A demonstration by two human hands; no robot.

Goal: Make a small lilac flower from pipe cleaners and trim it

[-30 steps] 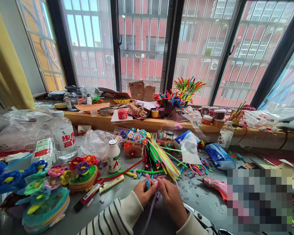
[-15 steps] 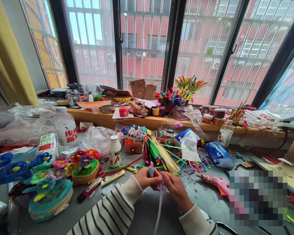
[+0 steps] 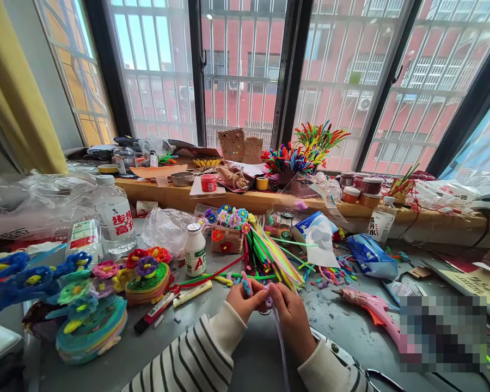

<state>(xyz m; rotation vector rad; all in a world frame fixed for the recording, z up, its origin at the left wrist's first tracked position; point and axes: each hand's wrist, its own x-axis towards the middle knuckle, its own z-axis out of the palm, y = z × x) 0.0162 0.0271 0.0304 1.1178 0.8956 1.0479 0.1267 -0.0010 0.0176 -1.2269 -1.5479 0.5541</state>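
Note:
Pinched between both hands at the front middle of the desk is a lavender pipe cleaner point(image 3: 280, 337), curled into small loops at its top, its long tail hanging down. My left hand point(image 3: 243, 302) grips the looped part with thumb and fingertips; a small pink and blue fuzzy piece point(image 3: 245, 283) sticks up at its fingers. My right hand point(image 3: 292, 316) closes on the loops from the other side, thumb and index finger together. The fingers partly hide the loops. Behind the hands lies a bundle of coloured pipe cleaners point(image 3: 271, 253).
Left stand fuzzy flowers on a round base point(image 3: 92, 332), a marker point(image 3: 155, 311) and a white bottle point(image 3: 195, 250). To the right lie a pink glue gun point(image 3: 373, 310) and a blue packet point(image 3: 371, 256). A metal tool point(image 3: 338, 351) rests beside my right sleeve.
The view has shifted slightly, so things sit a little further right. The pipe cleaner's tail now slants to the right, and its loops are more covered by my fingers.

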